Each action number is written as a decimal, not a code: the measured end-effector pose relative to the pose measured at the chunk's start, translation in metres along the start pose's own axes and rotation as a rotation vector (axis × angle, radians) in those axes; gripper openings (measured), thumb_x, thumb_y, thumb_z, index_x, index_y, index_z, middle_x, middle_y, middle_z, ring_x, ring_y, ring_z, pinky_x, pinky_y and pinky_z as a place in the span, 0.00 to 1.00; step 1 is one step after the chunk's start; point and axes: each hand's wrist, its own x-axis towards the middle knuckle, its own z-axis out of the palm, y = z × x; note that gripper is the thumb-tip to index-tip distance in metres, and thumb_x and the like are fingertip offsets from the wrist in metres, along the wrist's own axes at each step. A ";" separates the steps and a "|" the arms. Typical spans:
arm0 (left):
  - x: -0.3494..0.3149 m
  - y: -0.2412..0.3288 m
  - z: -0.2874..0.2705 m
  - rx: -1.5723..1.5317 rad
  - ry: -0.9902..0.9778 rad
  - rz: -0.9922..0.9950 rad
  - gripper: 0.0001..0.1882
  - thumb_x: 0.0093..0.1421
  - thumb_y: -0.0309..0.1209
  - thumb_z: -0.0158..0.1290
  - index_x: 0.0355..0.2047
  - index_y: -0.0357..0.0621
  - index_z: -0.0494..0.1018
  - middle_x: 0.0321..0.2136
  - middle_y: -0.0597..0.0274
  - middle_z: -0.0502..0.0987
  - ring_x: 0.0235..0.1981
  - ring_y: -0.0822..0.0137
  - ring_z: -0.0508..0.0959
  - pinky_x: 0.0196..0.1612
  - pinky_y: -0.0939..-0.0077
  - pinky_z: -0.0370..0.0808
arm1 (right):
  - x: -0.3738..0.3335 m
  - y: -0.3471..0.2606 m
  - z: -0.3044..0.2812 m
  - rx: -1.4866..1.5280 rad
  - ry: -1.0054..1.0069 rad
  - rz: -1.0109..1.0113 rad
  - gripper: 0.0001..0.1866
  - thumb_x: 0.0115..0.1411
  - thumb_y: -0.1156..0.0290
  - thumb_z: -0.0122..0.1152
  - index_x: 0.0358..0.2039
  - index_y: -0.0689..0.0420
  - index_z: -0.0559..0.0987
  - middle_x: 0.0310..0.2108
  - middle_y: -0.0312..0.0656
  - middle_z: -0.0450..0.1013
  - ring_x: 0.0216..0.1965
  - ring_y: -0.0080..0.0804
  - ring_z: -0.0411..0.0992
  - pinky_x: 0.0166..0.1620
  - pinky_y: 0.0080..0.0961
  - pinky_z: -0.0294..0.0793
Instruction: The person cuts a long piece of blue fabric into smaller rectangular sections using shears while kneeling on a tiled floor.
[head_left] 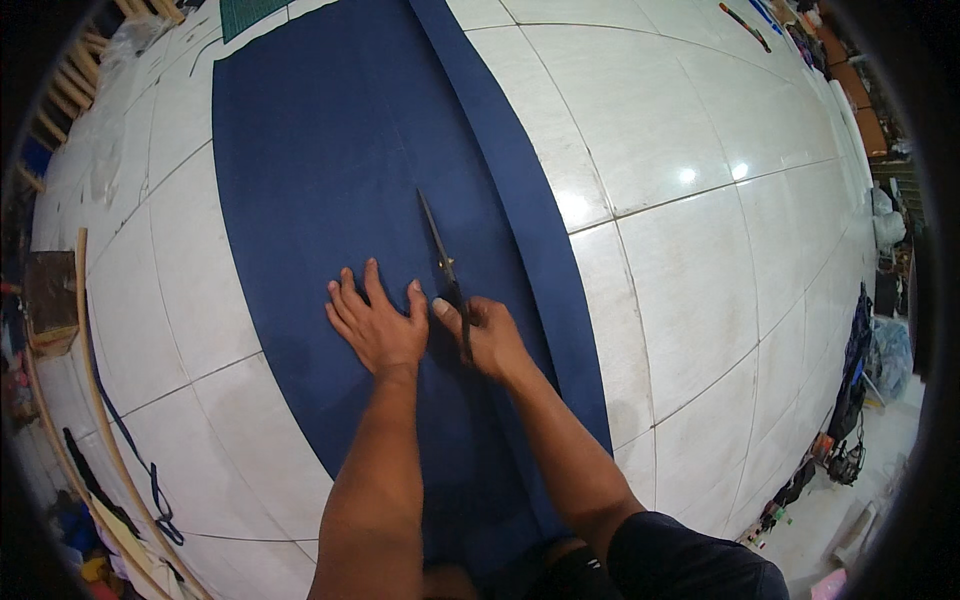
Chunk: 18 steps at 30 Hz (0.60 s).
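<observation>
A long piece of dark blue fabric (300,170) lies flat over the tiled floor, with a folded or separate strip running along its right side. My left hand (380,325) rests flat on the cloth, fingers spread and palm down. Just to its right, my right hand (490,335) grips the handles of a pair of dark scissors (443,258). The blades point away from me over the fabric and look closed together. A faint line runs on the cloth beyond their tip.
White floor tiles (700,290) surround the fabric. A green woven piece (245,15) lies at the far left. Along the left stand a wooden block (52,300) and a long curved strip (95,370). A thin red and black tool (745,27) lies far right, near clutter along the right edge.
</observation>
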 end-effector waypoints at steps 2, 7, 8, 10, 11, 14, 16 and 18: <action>0.000 0.000 0.002 0.004 -0.011 -0.005 0.36 0.65 0.53 0.52 0.67 0.48 0.61 0.67 0.42 0.58 0.72 0.41 0.50 0.73 0.42 0.43 | 0.008 -0.006 -0.001 -0.013 -0.012 0.029 0.29 0.62 0.43 0.66 0.22 0.58 0.73 0.16 0.35 0.66 0.18 0.23 0.66 0.21 0.24 0.64; 0.000 -0.002 0.004 0.033 0.004 -0.015 0.36 0.64 0.56 0.50 0.67 0.52 0.63 0.66 0.45 0.59 0.72 0.44 0.50 0.73 0.44 0.44 | 0.015 -0.026 -0.001 0.029 -0.021 0.054 0.28 0.62 0.44 0.66 0.23 0.59 0.74 0.16 0.36 0.67 0.18 0.23 0.66 0.21 0.25 0.65; 0.000 -0.002 0.004 0.031 0.004 -0.012 0.35 0.64 0.56 0.50 0.67 0.52 0.63 0.66 0.45 0.59 0.73 0.44 0.50 0.73 0.44 0.43 | 0.019 -0.028 -0.001 0.005 -0.012 0.032 0.28 0.63 0.45 0.66 0.23 0.60 0.75 0.16 0.36 0.67 0.17 0.23 0.66 0.21 0.24 0.65; 0.000 -0.002 0.004 0.030 -0.004 -0.008 0.35 0.64 0.55 0.50 0.66 0.52 0.63 0.66 0.45 0.59 0.73 0.44 0.50 0.73 0.44 0.43 | 0.026 -0.030 0.001 -0.008 0.000 0.020 0.28 0.63 0.45 0.66 0.24 0.60 0.75 0.16 0.36 0.67 0.17 0.23 0.67 0.21 0.24 0.65; 0.000 -0.002 0.004 0.030 -0.011 -0.008 0.35 0.64 0.55 0.50 0.66 0.52 0.62 0.66 0.44 0.59 0.73 0.44 0.50 0.73 0.44 0.43 | 0.030 -0.031 0.003 0.002 0.004 0.030 0.28 0.63 0.45 0.66 0.24 0.61 0.76 0.16 0.36 0.67 0.17 0.23 0.67 0.21 0.24 0.65; 0.001 -0.001 0.002 0.026 -0.023 -0.009 0.36 0.64 0.54 0.50 0.66 0.51 0.62 0.66 0.44 0.59 0.72 0.43 0.50 0.73 0.44 0.43 | 0.038 -0.037 0.004 -0.011 -0.016 0.049 0.32 0.61 0.40 0.64 0.28 0.65 0.80 0.22 0.47 0.74 0.25 0.34 0.75 0.30 0.32 0.72; 0.001 -0.001 0.001 0.010 -0.027 -0.003 0.36 0.64 0.53 0.51 0.67 0.49 0.61 0.66 0.42 0.59 0.72 0.41 0.50 0.73 0.42 0.42 | 0.044 -0.041 0.003 -0.027 -0.026 0.056 0.35 0.60 0.38 0.64 0.30 0.67 0.82 0.25 0.52 0.78 0.30 0.41 0.79 0.35 0.37 0.75; 0.001 0.000 0.000 -0.019 -0.030 0.010 0.36 0.65 0.52 0.51 0.67 0.46 0.61 0.66 0.40 0.58 0.72 0.40 0.50 0.73 0.40 0.42 | 0.051 -0.044 0.002 -0.035 -0.023 0.059 0.35 0.60 0.38 0.63 0.31 0.67 0.82 0.25 0.53 0.78 0.30 0.42 0.79 0.36 0.37 0.75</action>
